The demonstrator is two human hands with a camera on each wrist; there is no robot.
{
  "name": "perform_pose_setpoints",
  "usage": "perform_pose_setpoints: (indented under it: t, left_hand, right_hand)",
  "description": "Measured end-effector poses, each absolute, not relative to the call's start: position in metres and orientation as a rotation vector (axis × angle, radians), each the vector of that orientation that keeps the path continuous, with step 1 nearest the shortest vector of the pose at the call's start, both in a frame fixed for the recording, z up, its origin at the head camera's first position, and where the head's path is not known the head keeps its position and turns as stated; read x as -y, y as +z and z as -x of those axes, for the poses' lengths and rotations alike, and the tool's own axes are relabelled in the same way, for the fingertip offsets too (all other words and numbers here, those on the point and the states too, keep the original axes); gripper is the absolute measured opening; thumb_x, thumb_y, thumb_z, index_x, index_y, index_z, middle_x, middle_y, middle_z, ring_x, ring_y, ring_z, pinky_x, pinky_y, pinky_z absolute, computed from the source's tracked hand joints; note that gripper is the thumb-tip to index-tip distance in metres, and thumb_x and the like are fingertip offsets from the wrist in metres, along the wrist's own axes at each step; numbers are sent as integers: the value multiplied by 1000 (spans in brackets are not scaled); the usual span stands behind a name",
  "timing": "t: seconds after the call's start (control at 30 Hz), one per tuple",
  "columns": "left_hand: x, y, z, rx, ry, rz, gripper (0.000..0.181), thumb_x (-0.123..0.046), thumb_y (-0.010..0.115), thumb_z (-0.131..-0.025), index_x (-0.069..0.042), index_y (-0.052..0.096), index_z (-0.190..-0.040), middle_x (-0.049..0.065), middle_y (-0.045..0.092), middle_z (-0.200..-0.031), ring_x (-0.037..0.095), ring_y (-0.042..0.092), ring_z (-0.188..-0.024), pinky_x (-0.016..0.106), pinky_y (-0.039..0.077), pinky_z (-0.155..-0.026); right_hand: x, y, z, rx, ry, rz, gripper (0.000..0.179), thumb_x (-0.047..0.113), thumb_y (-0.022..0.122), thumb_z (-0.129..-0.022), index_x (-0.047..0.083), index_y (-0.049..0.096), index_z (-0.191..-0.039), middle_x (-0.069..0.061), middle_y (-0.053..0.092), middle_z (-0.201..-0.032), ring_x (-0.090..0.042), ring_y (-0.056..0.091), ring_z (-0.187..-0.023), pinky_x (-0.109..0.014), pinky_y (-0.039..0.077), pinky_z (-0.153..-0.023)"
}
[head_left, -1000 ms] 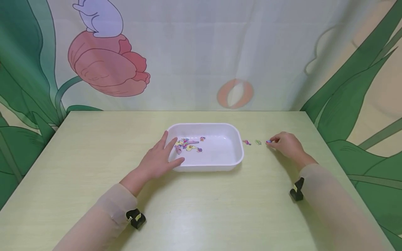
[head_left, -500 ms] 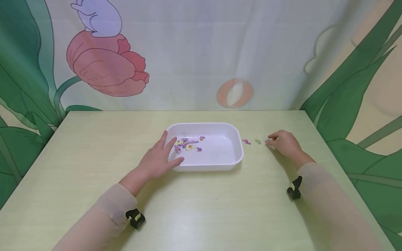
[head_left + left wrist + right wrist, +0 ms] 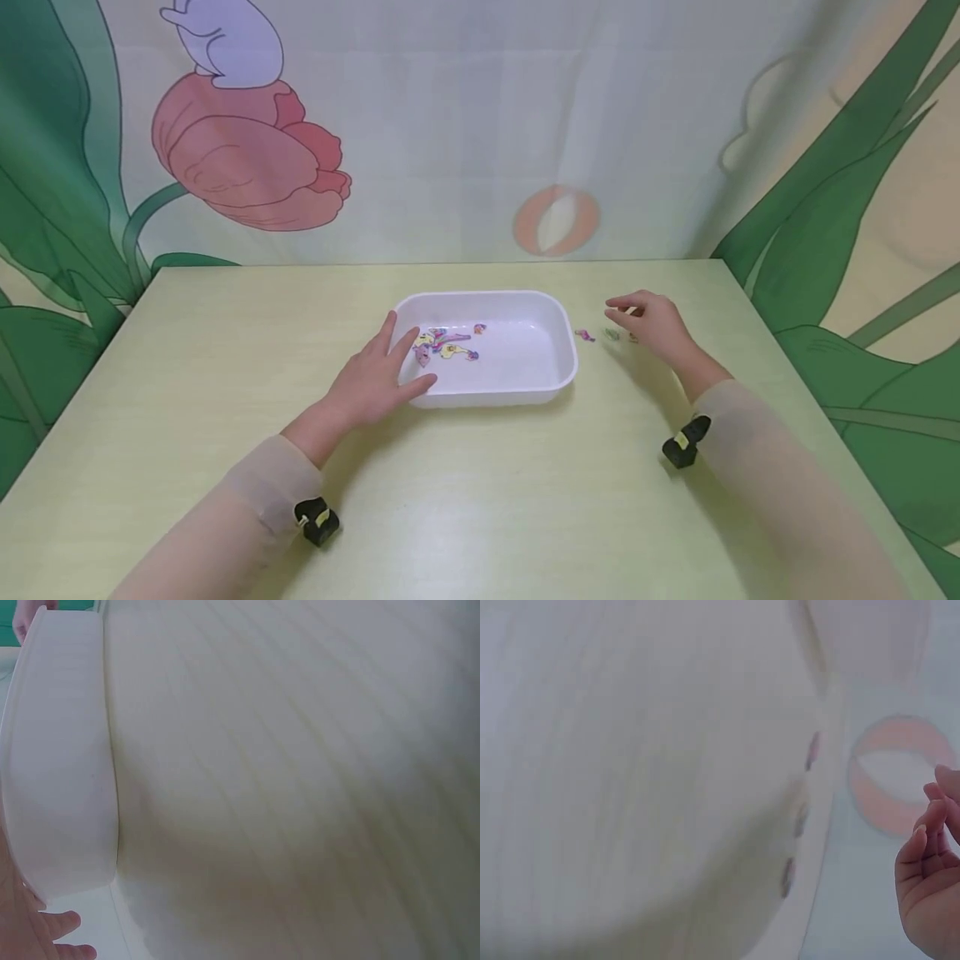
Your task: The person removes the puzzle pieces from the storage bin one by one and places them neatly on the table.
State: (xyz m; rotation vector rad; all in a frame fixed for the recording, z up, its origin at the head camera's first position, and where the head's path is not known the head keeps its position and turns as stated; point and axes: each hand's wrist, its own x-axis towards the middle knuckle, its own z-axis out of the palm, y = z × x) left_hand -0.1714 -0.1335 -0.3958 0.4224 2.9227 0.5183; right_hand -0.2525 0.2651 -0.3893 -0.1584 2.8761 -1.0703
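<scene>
My left hand (image 3: 363, 387) rests spread over the left end of a white plastic tray (image 3: 487, 400), fingers on the far side and thumb across the near rim. In the left wrist view its fingers curve round the end of the tray wall (image 3: 64, 757). Several small, flat, colourful sticker-like pieces (image 3: 453, 352) lie in the tray's left half. Right of the tray, a row on the table holds a pink-purple piece (image 3: 584, 335), a pale green piece (image 3: 612, 334) and a third piece (image 3: 788, 877) partly hidden by my right hand (image 3: 654, 329). That hand is raised above them, fingertips apart, holding nothing.
The pale wooden table (image 3: 480, 517) ends at the back against a printed curtain (image 3: 435, 150) with a flower and leaves. A black wrist camera (image 3: 317, 522) sits on the left sleeve and another black camera (image 3: 686, 442) on the right.
My right hand has let go of a small piece at the right end of the row, risen and moved left toward the tray. The left hand stays on the tray.
</scene>
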Motion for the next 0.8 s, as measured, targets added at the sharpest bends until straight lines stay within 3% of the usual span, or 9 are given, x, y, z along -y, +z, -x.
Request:
perform_pose_setpoints:
  t: [0.17,0.43,0.8]
  left_hand:
    - [133,-396,172,-2929,525,-429,83,-61,46,-87,-10,25,-148,19,-1,-154,44,29,-131,59,32,-98]
    - [133,-399,173,-2928,531,-434,82,-62,45,-87,-11,24,-149,19,-3,-154,45,31,-130,58,33,-97]
    - [134,-398,172,-2925,549,-427,82,-60,47,-87,-11,24,-149,19,-3,-154,46,32,-129,59,33,-97]
  right_hand:
    - [-248,-378,252,-2830,-1205,157,37,31,61,-91,6,64,-118,-11,60,-110,-22,50,-83,-26,46,-61]
    - [-197,-382,245,-2705,-1376,356,27,19,66,-88,3,69,-109,-9,63,-97,-22,54,-71,-23,44,-57]
    - [-153,-383,248,-2671,-1364,544,24,12,67,-87,2,69,-108,-8,63,-92,-20,54,-76,-26,45,-66]
